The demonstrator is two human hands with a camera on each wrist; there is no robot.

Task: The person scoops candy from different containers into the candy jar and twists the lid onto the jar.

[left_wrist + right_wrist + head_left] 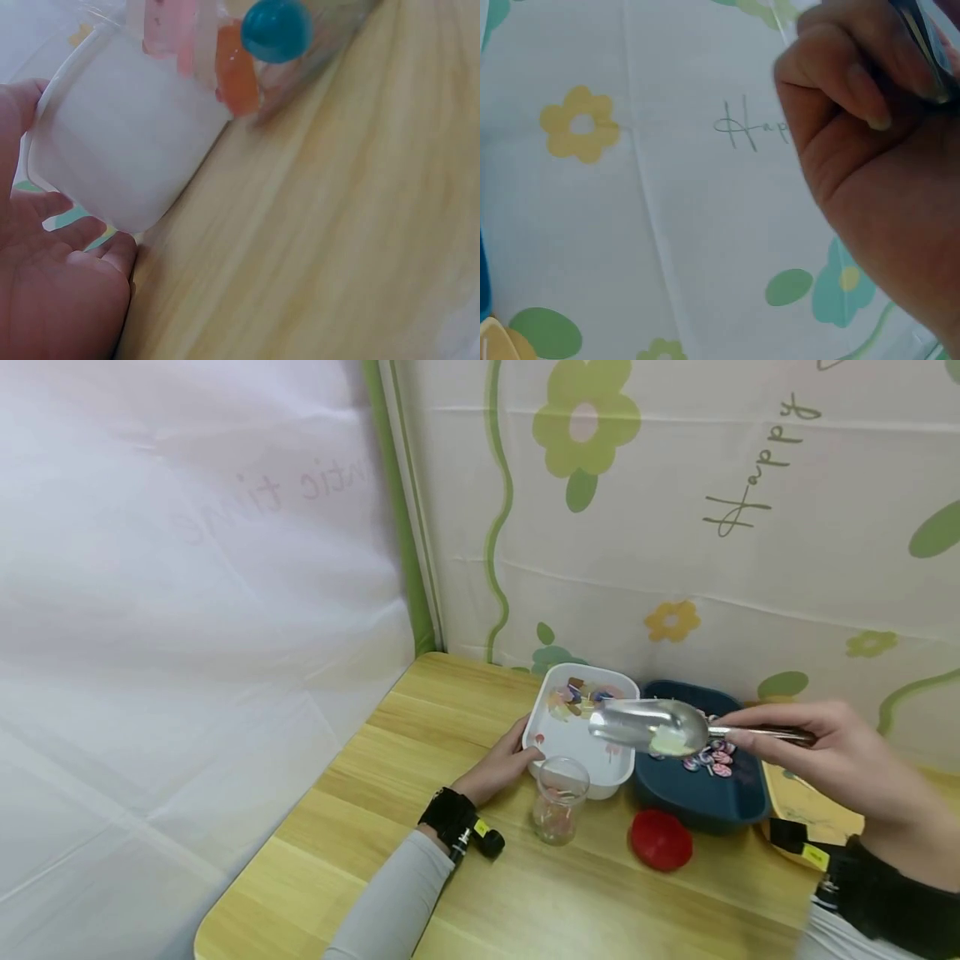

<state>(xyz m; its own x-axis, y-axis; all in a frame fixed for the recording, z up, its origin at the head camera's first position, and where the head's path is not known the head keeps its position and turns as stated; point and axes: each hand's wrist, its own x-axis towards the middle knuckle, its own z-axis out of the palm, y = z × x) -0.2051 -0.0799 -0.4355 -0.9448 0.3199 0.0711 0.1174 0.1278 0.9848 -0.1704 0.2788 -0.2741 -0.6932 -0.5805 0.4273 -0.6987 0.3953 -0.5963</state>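
Right hand (832, 743) curled round one scoop (648, 724); left hand (501, 767), half-curled, grips one white bin (567, 745); one jar (558, 814), bin's 7 o'clock.

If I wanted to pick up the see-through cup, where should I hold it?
Probably best round the see-through cup's side wall, below the rim, coming from the near side. It stands upright with an open top and things inside, the white tub is just behind it, and bare table lies in front.

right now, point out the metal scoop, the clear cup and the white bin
Metal scoop (637, 722): head view, its bowl.
Clear cup (558, 808): head view, its side.
White bin (572, 742): head view, its bare floor.
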